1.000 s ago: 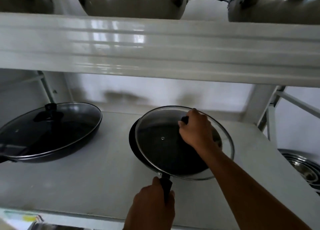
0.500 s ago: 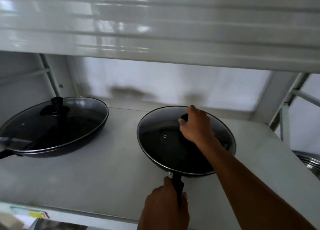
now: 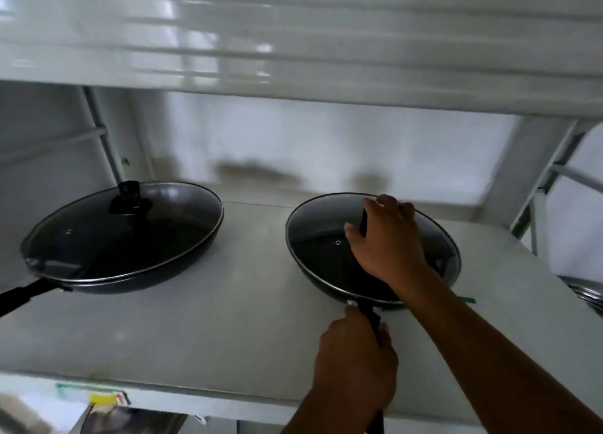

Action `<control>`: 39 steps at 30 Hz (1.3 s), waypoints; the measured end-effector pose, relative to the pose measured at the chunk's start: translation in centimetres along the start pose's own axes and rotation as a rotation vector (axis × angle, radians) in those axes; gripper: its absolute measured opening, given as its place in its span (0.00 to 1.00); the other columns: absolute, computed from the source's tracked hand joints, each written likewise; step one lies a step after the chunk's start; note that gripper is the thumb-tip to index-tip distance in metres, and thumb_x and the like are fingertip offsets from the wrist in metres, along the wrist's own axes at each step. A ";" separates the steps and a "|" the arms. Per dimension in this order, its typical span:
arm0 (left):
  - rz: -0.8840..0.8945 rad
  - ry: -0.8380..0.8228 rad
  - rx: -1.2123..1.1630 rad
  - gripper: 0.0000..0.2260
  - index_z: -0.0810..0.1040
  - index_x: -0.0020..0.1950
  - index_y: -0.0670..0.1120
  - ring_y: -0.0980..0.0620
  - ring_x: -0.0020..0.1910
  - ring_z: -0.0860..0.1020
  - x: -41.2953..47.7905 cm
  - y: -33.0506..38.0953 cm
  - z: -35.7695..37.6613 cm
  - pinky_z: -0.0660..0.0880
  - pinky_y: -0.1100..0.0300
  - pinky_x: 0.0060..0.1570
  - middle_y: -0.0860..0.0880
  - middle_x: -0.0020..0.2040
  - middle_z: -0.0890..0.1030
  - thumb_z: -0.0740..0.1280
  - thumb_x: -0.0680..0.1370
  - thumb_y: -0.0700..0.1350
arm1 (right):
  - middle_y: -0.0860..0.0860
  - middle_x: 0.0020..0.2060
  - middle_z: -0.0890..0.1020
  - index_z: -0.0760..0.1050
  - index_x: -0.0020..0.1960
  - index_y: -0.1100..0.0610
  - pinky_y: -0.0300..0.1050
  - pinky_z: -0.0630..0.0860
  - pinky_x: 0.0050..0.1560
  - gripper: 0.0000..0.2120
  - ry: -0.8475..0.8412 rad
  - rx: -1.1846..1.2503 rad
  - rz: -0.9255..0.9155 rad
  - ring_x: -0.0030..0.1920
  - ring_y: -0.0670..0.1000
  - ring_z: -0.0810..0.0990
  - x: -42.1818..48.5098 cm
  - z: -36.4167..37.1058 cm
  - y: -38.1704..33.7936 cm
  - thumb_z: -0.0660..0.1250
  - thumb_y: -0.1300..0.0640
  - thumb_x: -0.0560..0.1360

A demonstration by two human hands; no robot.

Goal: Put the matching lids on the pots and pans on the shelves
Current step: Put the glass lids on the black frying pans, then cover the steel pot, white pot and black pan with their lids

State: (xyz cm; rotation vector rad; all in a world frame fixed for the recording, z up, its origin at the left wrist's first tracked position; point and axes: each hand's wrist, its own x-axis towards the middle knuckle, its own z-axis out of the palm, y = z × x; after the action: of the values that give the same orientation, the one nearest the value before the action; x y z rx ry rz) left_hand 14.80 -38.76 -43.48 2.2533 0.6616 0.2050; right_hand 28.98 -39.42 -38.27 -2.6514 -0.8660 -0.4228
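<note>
A black frying pan (image 3: 321,278) stands on the right of the white shelf (image 3: 195,329), with a glass lid (image 3: 319,234) lying flat on its rim. My right hand (image 3: 388,244) is shut on the lid's black knob, which is mostly hidden by my fingers. My left hand (image 3: 355,365) grips the pan's black handle (image 3: 370,312) at the shelf's front. A larger black pan (image 3: 169,270) sits on the left, covered by its own glass lid (image 3: 124,234) with a black knob (image 3: 130,192).
The upper white shelf (image 3: 293,41) hangs low over the pans. White frame bars (image 3: 541,185) rise at the right. Stacked metal bowls (image 3: 587,295) show at the right edge. Papers (image 3: 107,401) lie below the shelf's front edge.
The lid was tilted above the right pan; it now lies flat on the rim. The view has dropped, so the steel pots on the upper shelf are out of sight.
</note>
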 end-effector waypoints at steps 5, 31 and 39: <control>0.144 0.062 -0.045 0.15 0.75 0.62 0.52 0.53 0.60 0.75 -0.3 -5.5 -6.9 0.69 0.62 0.61 0.53 0.62 0.77 0.56 0.80 0.55 | 0.57 0.69 0.72 0.67 0.70 0.55 0.59 0.68 0.68 0.29 -0.075 -0.043 -0.039 0.69 0.61 0.67 -3.0 -0.6 -4.5 0.59 0.38 0.76; 0.488 0.452 0.404 0.27 0.68 0.71 0.48 0.45 0.72 0.66 -3.3 -25.0 -14.2 0.69 0.47 0.66 0.45 0.73 0.69 0.52 0.76 0.59 | 0.53 0.76 0.64 0.63 0.75 0.52 0.58 0.58 0.75 0.31 0.178 0.165 -0.147 0.79 0.56 0.52 -16.3 11.6 -16.9 0.57 0.38 0.77; 0.565 0.542 0.343 0.25 0.71 0.70 0.49 0.45 0.69 0.71 -5.8 -28.4 -14.6 0.72 0.49 0.62 0.48 0.71 0.72 0.55 0.76 0.58 | 0.52 0.77 0.63 0.61 0.76 0.52 0.56 0.55 0.76 0.29 0.187 0.185 -0.187 0.79 0.54 0.48 -19.2 13.2 -19.2 0.59 0.41 0.78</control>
State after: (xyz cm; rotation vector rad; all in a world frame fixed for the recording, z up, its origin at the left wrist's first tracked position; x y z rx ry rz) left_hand -6.35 -16.22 -53.41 2.6949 0.3159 1.0776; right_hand 4.80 -29.50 -53.36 -2.3302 -1.0423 -0.5946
